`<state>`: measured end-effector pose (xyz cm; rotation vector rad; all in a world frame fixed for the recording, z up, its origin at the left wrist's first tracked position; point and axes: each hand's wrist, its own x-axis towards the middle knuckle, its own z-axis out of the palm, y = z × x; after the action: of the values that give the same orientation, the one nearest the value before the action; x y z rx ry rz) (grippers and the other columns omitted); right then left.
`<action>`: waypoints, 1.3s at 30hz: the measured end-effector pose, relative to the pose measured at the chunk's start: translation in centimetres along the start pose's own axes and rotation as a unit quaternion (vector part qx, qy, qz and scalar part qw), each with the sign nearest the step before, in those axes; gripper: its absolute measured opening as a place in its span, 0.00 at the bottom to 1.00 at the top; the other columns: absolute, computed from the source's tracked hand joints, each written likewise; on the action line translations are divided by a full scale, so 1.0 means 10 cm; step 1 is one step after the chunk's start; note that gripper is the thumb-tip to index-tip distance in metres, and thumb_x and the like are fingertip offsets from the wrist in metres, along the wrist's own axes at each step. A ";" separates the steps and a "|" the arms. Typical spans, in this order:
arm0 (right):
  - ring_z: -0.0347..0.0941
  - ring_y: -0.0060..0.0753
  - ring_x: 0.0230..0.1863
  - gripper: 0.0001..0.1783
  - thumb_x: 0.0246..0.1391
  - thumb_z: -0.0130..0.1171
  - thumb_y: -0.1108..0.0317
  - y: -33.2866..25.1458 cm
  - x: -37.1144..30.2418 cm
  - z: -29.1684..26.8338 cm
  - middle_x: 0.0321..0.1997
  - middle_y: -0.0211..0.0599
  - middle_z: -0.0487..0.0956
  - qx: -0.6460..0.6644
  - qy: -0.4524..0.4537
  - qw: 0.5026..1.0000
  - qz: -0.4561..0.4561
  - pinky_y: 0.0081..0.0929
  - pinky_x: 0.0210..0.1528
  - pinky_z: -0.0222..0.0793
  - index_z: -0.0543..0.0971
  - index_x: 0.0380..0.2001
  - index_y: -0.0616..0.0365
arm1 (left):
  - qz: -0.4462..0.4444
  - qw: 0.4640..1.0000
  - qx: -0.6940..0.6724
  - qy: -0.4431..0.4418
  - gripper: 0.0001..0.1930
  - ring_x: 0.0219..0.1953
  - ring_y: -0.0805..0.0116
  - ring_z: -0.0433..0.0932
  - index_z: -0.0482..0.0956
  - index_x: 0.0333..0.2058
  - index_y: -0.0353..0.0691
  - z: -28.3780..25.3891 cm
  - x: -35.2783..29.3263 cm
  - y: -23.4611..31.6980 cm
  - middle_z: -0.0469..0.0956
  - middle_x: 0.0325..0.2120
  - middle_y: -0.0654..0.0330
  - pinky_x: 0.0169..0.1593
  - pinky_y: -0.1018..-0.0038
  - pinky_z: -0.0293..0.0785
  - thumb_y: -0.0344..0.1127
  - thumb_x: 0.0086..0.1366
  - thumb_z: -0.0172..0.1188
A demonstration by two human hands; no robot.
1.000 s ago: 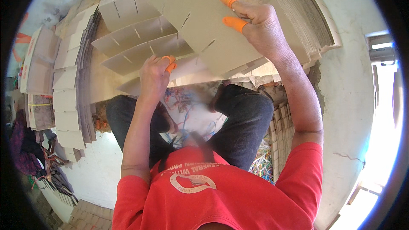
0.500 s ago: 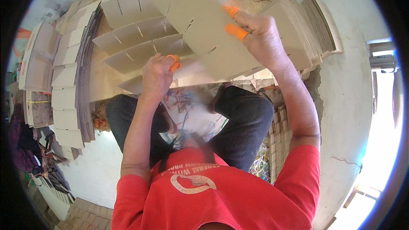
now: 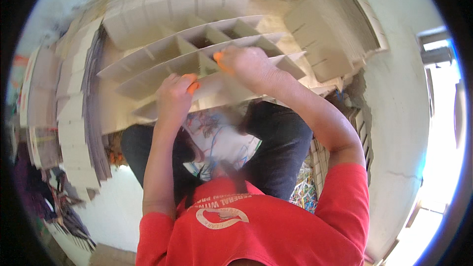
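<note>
Three long slotted cardboard strips stand roughly parallel in front of me, with shorter cross pieces set between them as a divider grid (image 3: pixel 156 73). My left hand (image 3: pixel 173 93), orange covers on its fingertips, is closed at the nearest long strip (image 3: pixel 209 87). Farther right, my right hand (image 3: pixel 245 66) is closed over the middle of the grid, pinching a cardboard divider piece with its orange-covered fingers. Motion blurs this hand, and it hides part of the piece. Open cells show beyond it, toward the far strip (image 3: pixel 162 48).
Slotted cardboard stacks stand at the back (image 3: pixel 177 5), on the left (image 3: pixel 74 93) and on the right (image 3: pixel 322 39). A pale wall (image 3: pixel 394 118) rises on the right. Between my legs lies a white sheet (image 3: pixel 221 135) with coloured strands.
My right hand has come down and left with the slotted cardboard sheet it held up. Cross pieces now stand between the long strips. My left hand has shifted slightly left and nearer.
</note>
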<state>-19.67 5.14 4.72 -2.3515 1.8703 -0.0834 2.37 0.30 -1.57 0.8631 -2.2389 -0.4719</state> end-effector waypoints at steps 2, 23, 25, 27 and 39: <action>0.76 0.47 0.45 0.21 0.48 0.59 0.70 0.38 -0.20 -0.07 0.47 0.39 0.77 -0.034 0.194 0.980 0.015 0.38 0.40 0.75 0.76 0.48 0.51 | 0.015 1.000 0.006 0.015 0.14 0.30 0.57 0.77 0.83 0.37 0.38 -0.03 0.01 0.06 0.79 0.27 0.54 0.35 0.67 0.73 0.30 0.50 0.70; 0.76 0.62 0.39 0.15 0.57 0.60 0.59 2.17 -1.52 -0.75 0.35 0.54 0.81 -0.136 0.455 0.769 0.429 0.44 0.39 0.72 0.74 0.42 0.57 | -0.007 0.995 0.096 0.026 0.20 0.31 0.58 0.74 0.82 0.42 0.38 -0.34 -0.17 0.00 0.77 0.26 0.56 0.36 0.65 0.70 0.33 0.49 0.74; 0.75 0.52 0.33 0.18 0.53 0.65 0.65 1.96 -1.32 -0.98 0.33 0.50 0.81 -0.071 0.529 0.797 0.283 0.33 0.37 0.72 0.75 0.45 0.60 | -0.039 0.993 0.107 0.013 0.20 0.33 0.58 0.75 0.83 0.43 0.37 -0.41 -0.21 -0.01 0.78 0.27 0.55 0.38 0.66 0.71 0.33 0.50 0.74; 0.73 0.29 0.31 0.23 0.52 0.66 0.72 1.56 -1.00 -1.14 0.38 0.37 0.82 0.080 0.537 0.823 0.167 0.21 0.38 0.70 0.75 0.52 0.59 | -0.040 0.995 0.090 0.018 0.21 0.33 0.58 0.75 0.83 0.42 0.38 -0.46 -0.25 -0.02 0.79 0.27 0.55 0.38 0.66 0.70 0.34 0.48 0.74; 0.67 0.12 0.34 0.30 0.51 0.64 0.77 -0.28 -0.08 -1.01 0.48 0.39 0.82 0.246 0.206 0.947 -0.001 0.13 0.38 0.66 0.72 0.60 0.58 | -0.014 0.999 0.029 0.028 0.06 0.30 0.56 0.75 0.82 0.30 0.40 -0.37 -0.30 -0.22 0.80 0.25 0.57 0.40 0.64 0.69 0.32 0.52 0.67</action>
<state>-18.43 5.81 15.11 -2.0866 1.7290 -0.9877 7.60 0.47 -1.62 0.9273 -2.2010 -0.3931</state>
